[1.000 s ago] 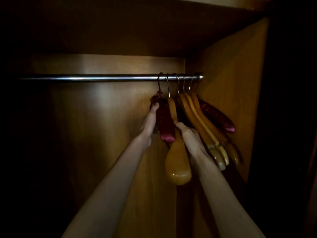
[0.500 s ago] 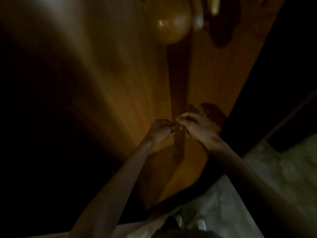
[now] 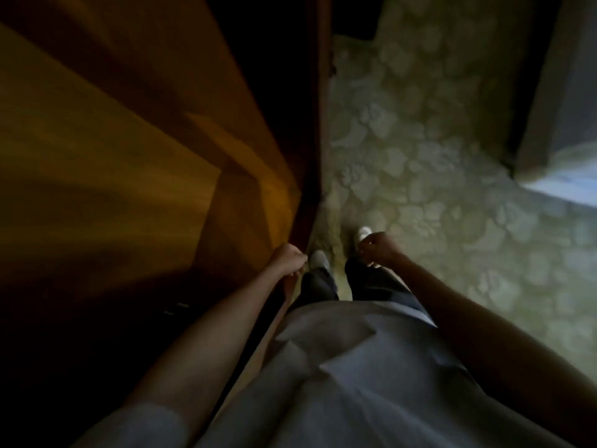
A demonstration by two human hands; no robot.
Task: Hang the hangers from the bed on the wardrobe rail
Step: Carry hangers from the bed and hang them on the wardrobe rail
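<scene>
Nearest, at six o'clock, a pale shirt (image 3: 371, 376) fills the bottom of the head view, with dark trousers (image 3: 371, 282) and two white shoes (image 3: 318, 258) below it on the patterned carpet (image 3: 436, 150).

Both arms reach down toward the middle of the view. The left hand (image 3: 288, 259), at about seven o'clock of centre, hangs with its fingers curled under and nothing visible in its grip — an idle, loose curl rather than a clench. The right hand (image 3: 376, 248), just to the five o'clock side, is likewise loosely curled and holds nothing that shows.

Farther off, from nine round to eleven o'clock, the wooden wardrobe (image 3: 129, 150) interior runs away in orange-brown panels, its dark door edge (image 3: 318, 108) standing up toward twelve. At two to three o'clock a pale corner, probably the bed (image 3: 562, 147), cuts into the picture.

No hangers and no rail are in view here; those left to do presumably lie on the bed, outside what shows. As a judgement: the next step is to turn toward three o'clock and fetch more. Wooden hangers should be stiff and moderately light, padded ones softer and slicker — best taken by the neck under the hook, so the hook stays free for the rail.
</scene>
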